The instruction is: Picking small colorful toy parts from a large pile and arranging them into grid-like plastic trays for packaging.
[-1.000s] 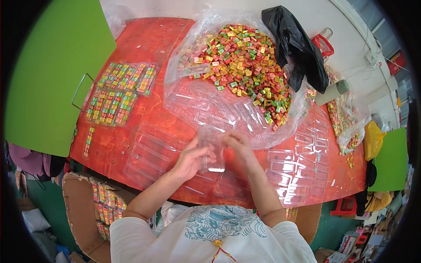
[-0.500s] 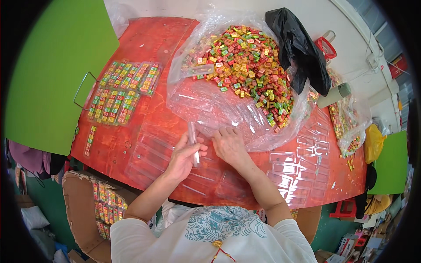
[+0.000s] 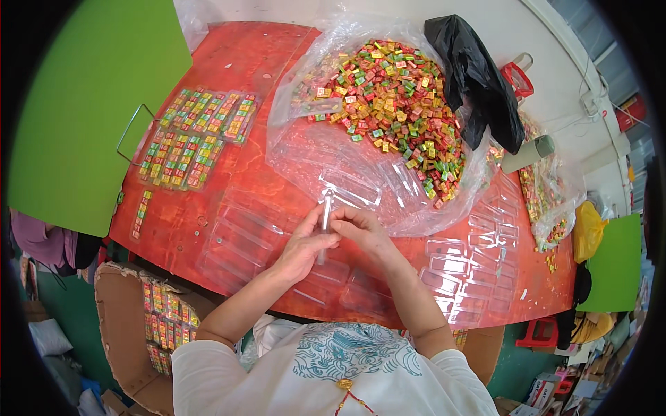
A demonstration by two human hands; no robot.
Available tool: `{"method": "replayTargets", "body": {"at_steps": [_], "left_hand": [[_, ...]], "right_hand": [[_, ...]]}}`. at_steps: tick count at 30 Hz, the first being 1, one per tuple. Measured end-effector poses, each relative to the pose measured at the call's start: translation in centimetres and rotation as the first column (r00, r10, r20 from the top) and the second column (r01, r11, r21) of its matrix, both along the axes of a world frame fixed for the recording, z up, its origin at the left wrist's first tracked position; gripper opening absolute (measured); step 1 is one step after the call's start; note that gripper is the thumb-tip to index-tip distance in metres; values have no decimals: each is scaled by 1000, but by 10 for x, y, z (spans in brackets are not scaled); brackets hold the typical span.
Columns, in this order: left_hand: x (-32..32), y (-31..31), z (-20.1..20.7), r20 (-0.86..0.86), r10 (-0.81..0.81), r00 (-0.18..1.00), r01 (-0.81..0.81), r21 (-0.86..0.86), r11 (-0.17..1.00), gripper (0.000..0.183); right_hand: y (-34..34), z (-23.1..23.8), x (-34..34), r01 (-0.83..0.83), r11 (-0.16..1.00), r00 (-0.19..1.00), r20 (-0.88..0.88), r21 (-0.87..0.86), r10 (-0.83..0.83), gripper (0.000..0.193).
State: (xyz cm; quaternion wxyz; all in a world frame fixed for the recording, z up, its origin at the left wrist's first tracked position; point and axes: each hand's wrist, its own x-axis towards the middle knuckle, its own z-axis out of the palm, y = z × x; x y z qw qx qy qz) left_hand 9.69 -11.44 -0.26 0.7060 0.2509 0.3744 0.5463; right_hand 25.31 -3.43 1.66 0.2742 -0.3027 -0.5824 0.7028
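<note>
gripping clear tray (image 3: 325,216) edge-on between thumb and fingers of left hand (image 3: 305,246); curling fingers of right hand (image 3: 361,229) at its right side, can't tell if pinching; holding it over red table (image 3: 232,59), near bag (image 3: 297,156) with piled pieces (image 3: 388,97); with filled packs (image 3: 179,163) well off to left, other trays (image 3: 451,265) to right

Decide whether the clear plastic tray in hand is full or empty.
Apparently empty: held edge-on by the left hand, right hand alongside, the tray shows only clear plastic, nothing inside.
</note>
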Motion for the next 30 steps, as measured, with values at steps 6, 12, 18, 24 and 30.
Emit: {"method": "replayTargets", "body": {"at_steps": [6, 12, 18, 24, 30], "left_hand": [[-1, -3, -3, 32, 19, 999, -21, 31, 999, 61], [-12, -3, 2, 262, -60, 963, 50, 46, 998, 54], [-29, -9, 5, 372, 105, 922, -113, 0, 994, 43], [-59, -24, 0, 226, 304, 926, -325, 61, 944, 47], [-68, -40, 3, 158, 449, 880, -460, 39, 887, 50]], "right_hand": [[-8, 1, -4, 24, 999, 999, 38, -34, -22, 13], [-2, -4, -3, 27, 993, 998, -45, -114, -33, 13], [22, -10, -5, 282, 938, 952, 64, 200, -300, 12], [27, 12, -52, 128, 532, 879, 152, 837, -451, 4], [29, 31, -91, 68, 375, 897, 108, 925, -429, 5]]}}
